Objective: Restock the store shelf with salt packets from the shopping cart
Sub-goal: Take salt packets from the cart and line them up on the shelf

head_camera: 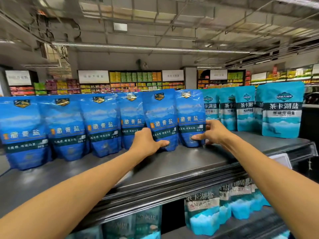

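A row of several dark blue salt packets stands upright on the grey top shelf [181,163]. My left hand [146,141] grips the lower left of one blue packet [161,116], thumb across its front. My right hand [211,132] holds the neighbouring blue packet [189,112] at its lower right edge, thumb on the front and fingers behind. Both packets stand on the shelf, touching each other. The shopping cart is out of view.
Teal salt packets [281,109] stand on the same shelf to the right. More teal packets [207,209] fill the shelf below. A white price tag [283,161] hangs on the shelf's front edge. Distant aisles of goods line the back wall.
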The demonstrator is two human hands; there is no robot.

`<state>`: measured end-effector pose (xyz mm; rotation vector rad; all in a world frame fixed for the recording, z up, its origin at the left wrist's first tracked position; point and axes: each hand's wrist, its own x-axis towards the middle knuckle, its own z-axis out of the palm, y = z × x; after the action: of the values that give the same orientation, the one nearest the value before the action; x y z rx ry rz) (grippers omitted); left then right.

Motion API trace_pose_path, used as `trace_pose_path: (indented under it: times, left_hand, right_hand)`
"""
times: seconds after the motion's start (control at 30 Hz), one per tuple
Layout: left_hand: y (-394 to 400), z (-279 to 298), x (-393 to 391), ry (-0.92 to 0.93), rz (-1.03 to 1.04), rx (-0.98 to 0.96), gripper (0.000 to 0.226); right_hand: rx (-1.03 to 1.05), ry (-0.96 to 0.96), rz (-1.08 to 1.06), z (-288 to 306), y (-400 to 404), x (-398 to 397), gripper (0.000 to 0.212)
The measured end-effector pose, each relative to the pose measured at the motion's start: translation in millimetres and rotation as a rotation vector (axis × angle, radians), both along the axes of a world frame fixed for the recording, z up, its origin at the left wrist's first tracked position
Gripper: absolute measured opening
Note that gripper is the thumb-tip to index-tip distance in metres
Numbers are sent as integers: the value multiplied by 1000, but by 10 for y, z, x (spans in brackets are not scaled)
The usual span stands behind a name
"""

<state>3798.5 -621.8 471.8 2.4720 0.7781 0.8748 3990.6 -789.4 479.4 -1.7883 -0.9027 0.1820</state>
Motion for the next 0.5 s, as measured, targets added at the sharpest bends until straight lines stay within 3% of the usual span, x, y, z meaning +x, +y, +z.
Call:
trace_pose_path:
  times: [0.2, 0.5]
  left_hand:
    - [-15, 79, 48, 167, 124, 300, 60]
    - [150, 79, 210, 269, 194, 251, 55]
  right_hand:
    - [-36, -27, -86, -10, 281, 84, 52]
    - [-49, -117, -179, -40, 574, 155, 63]
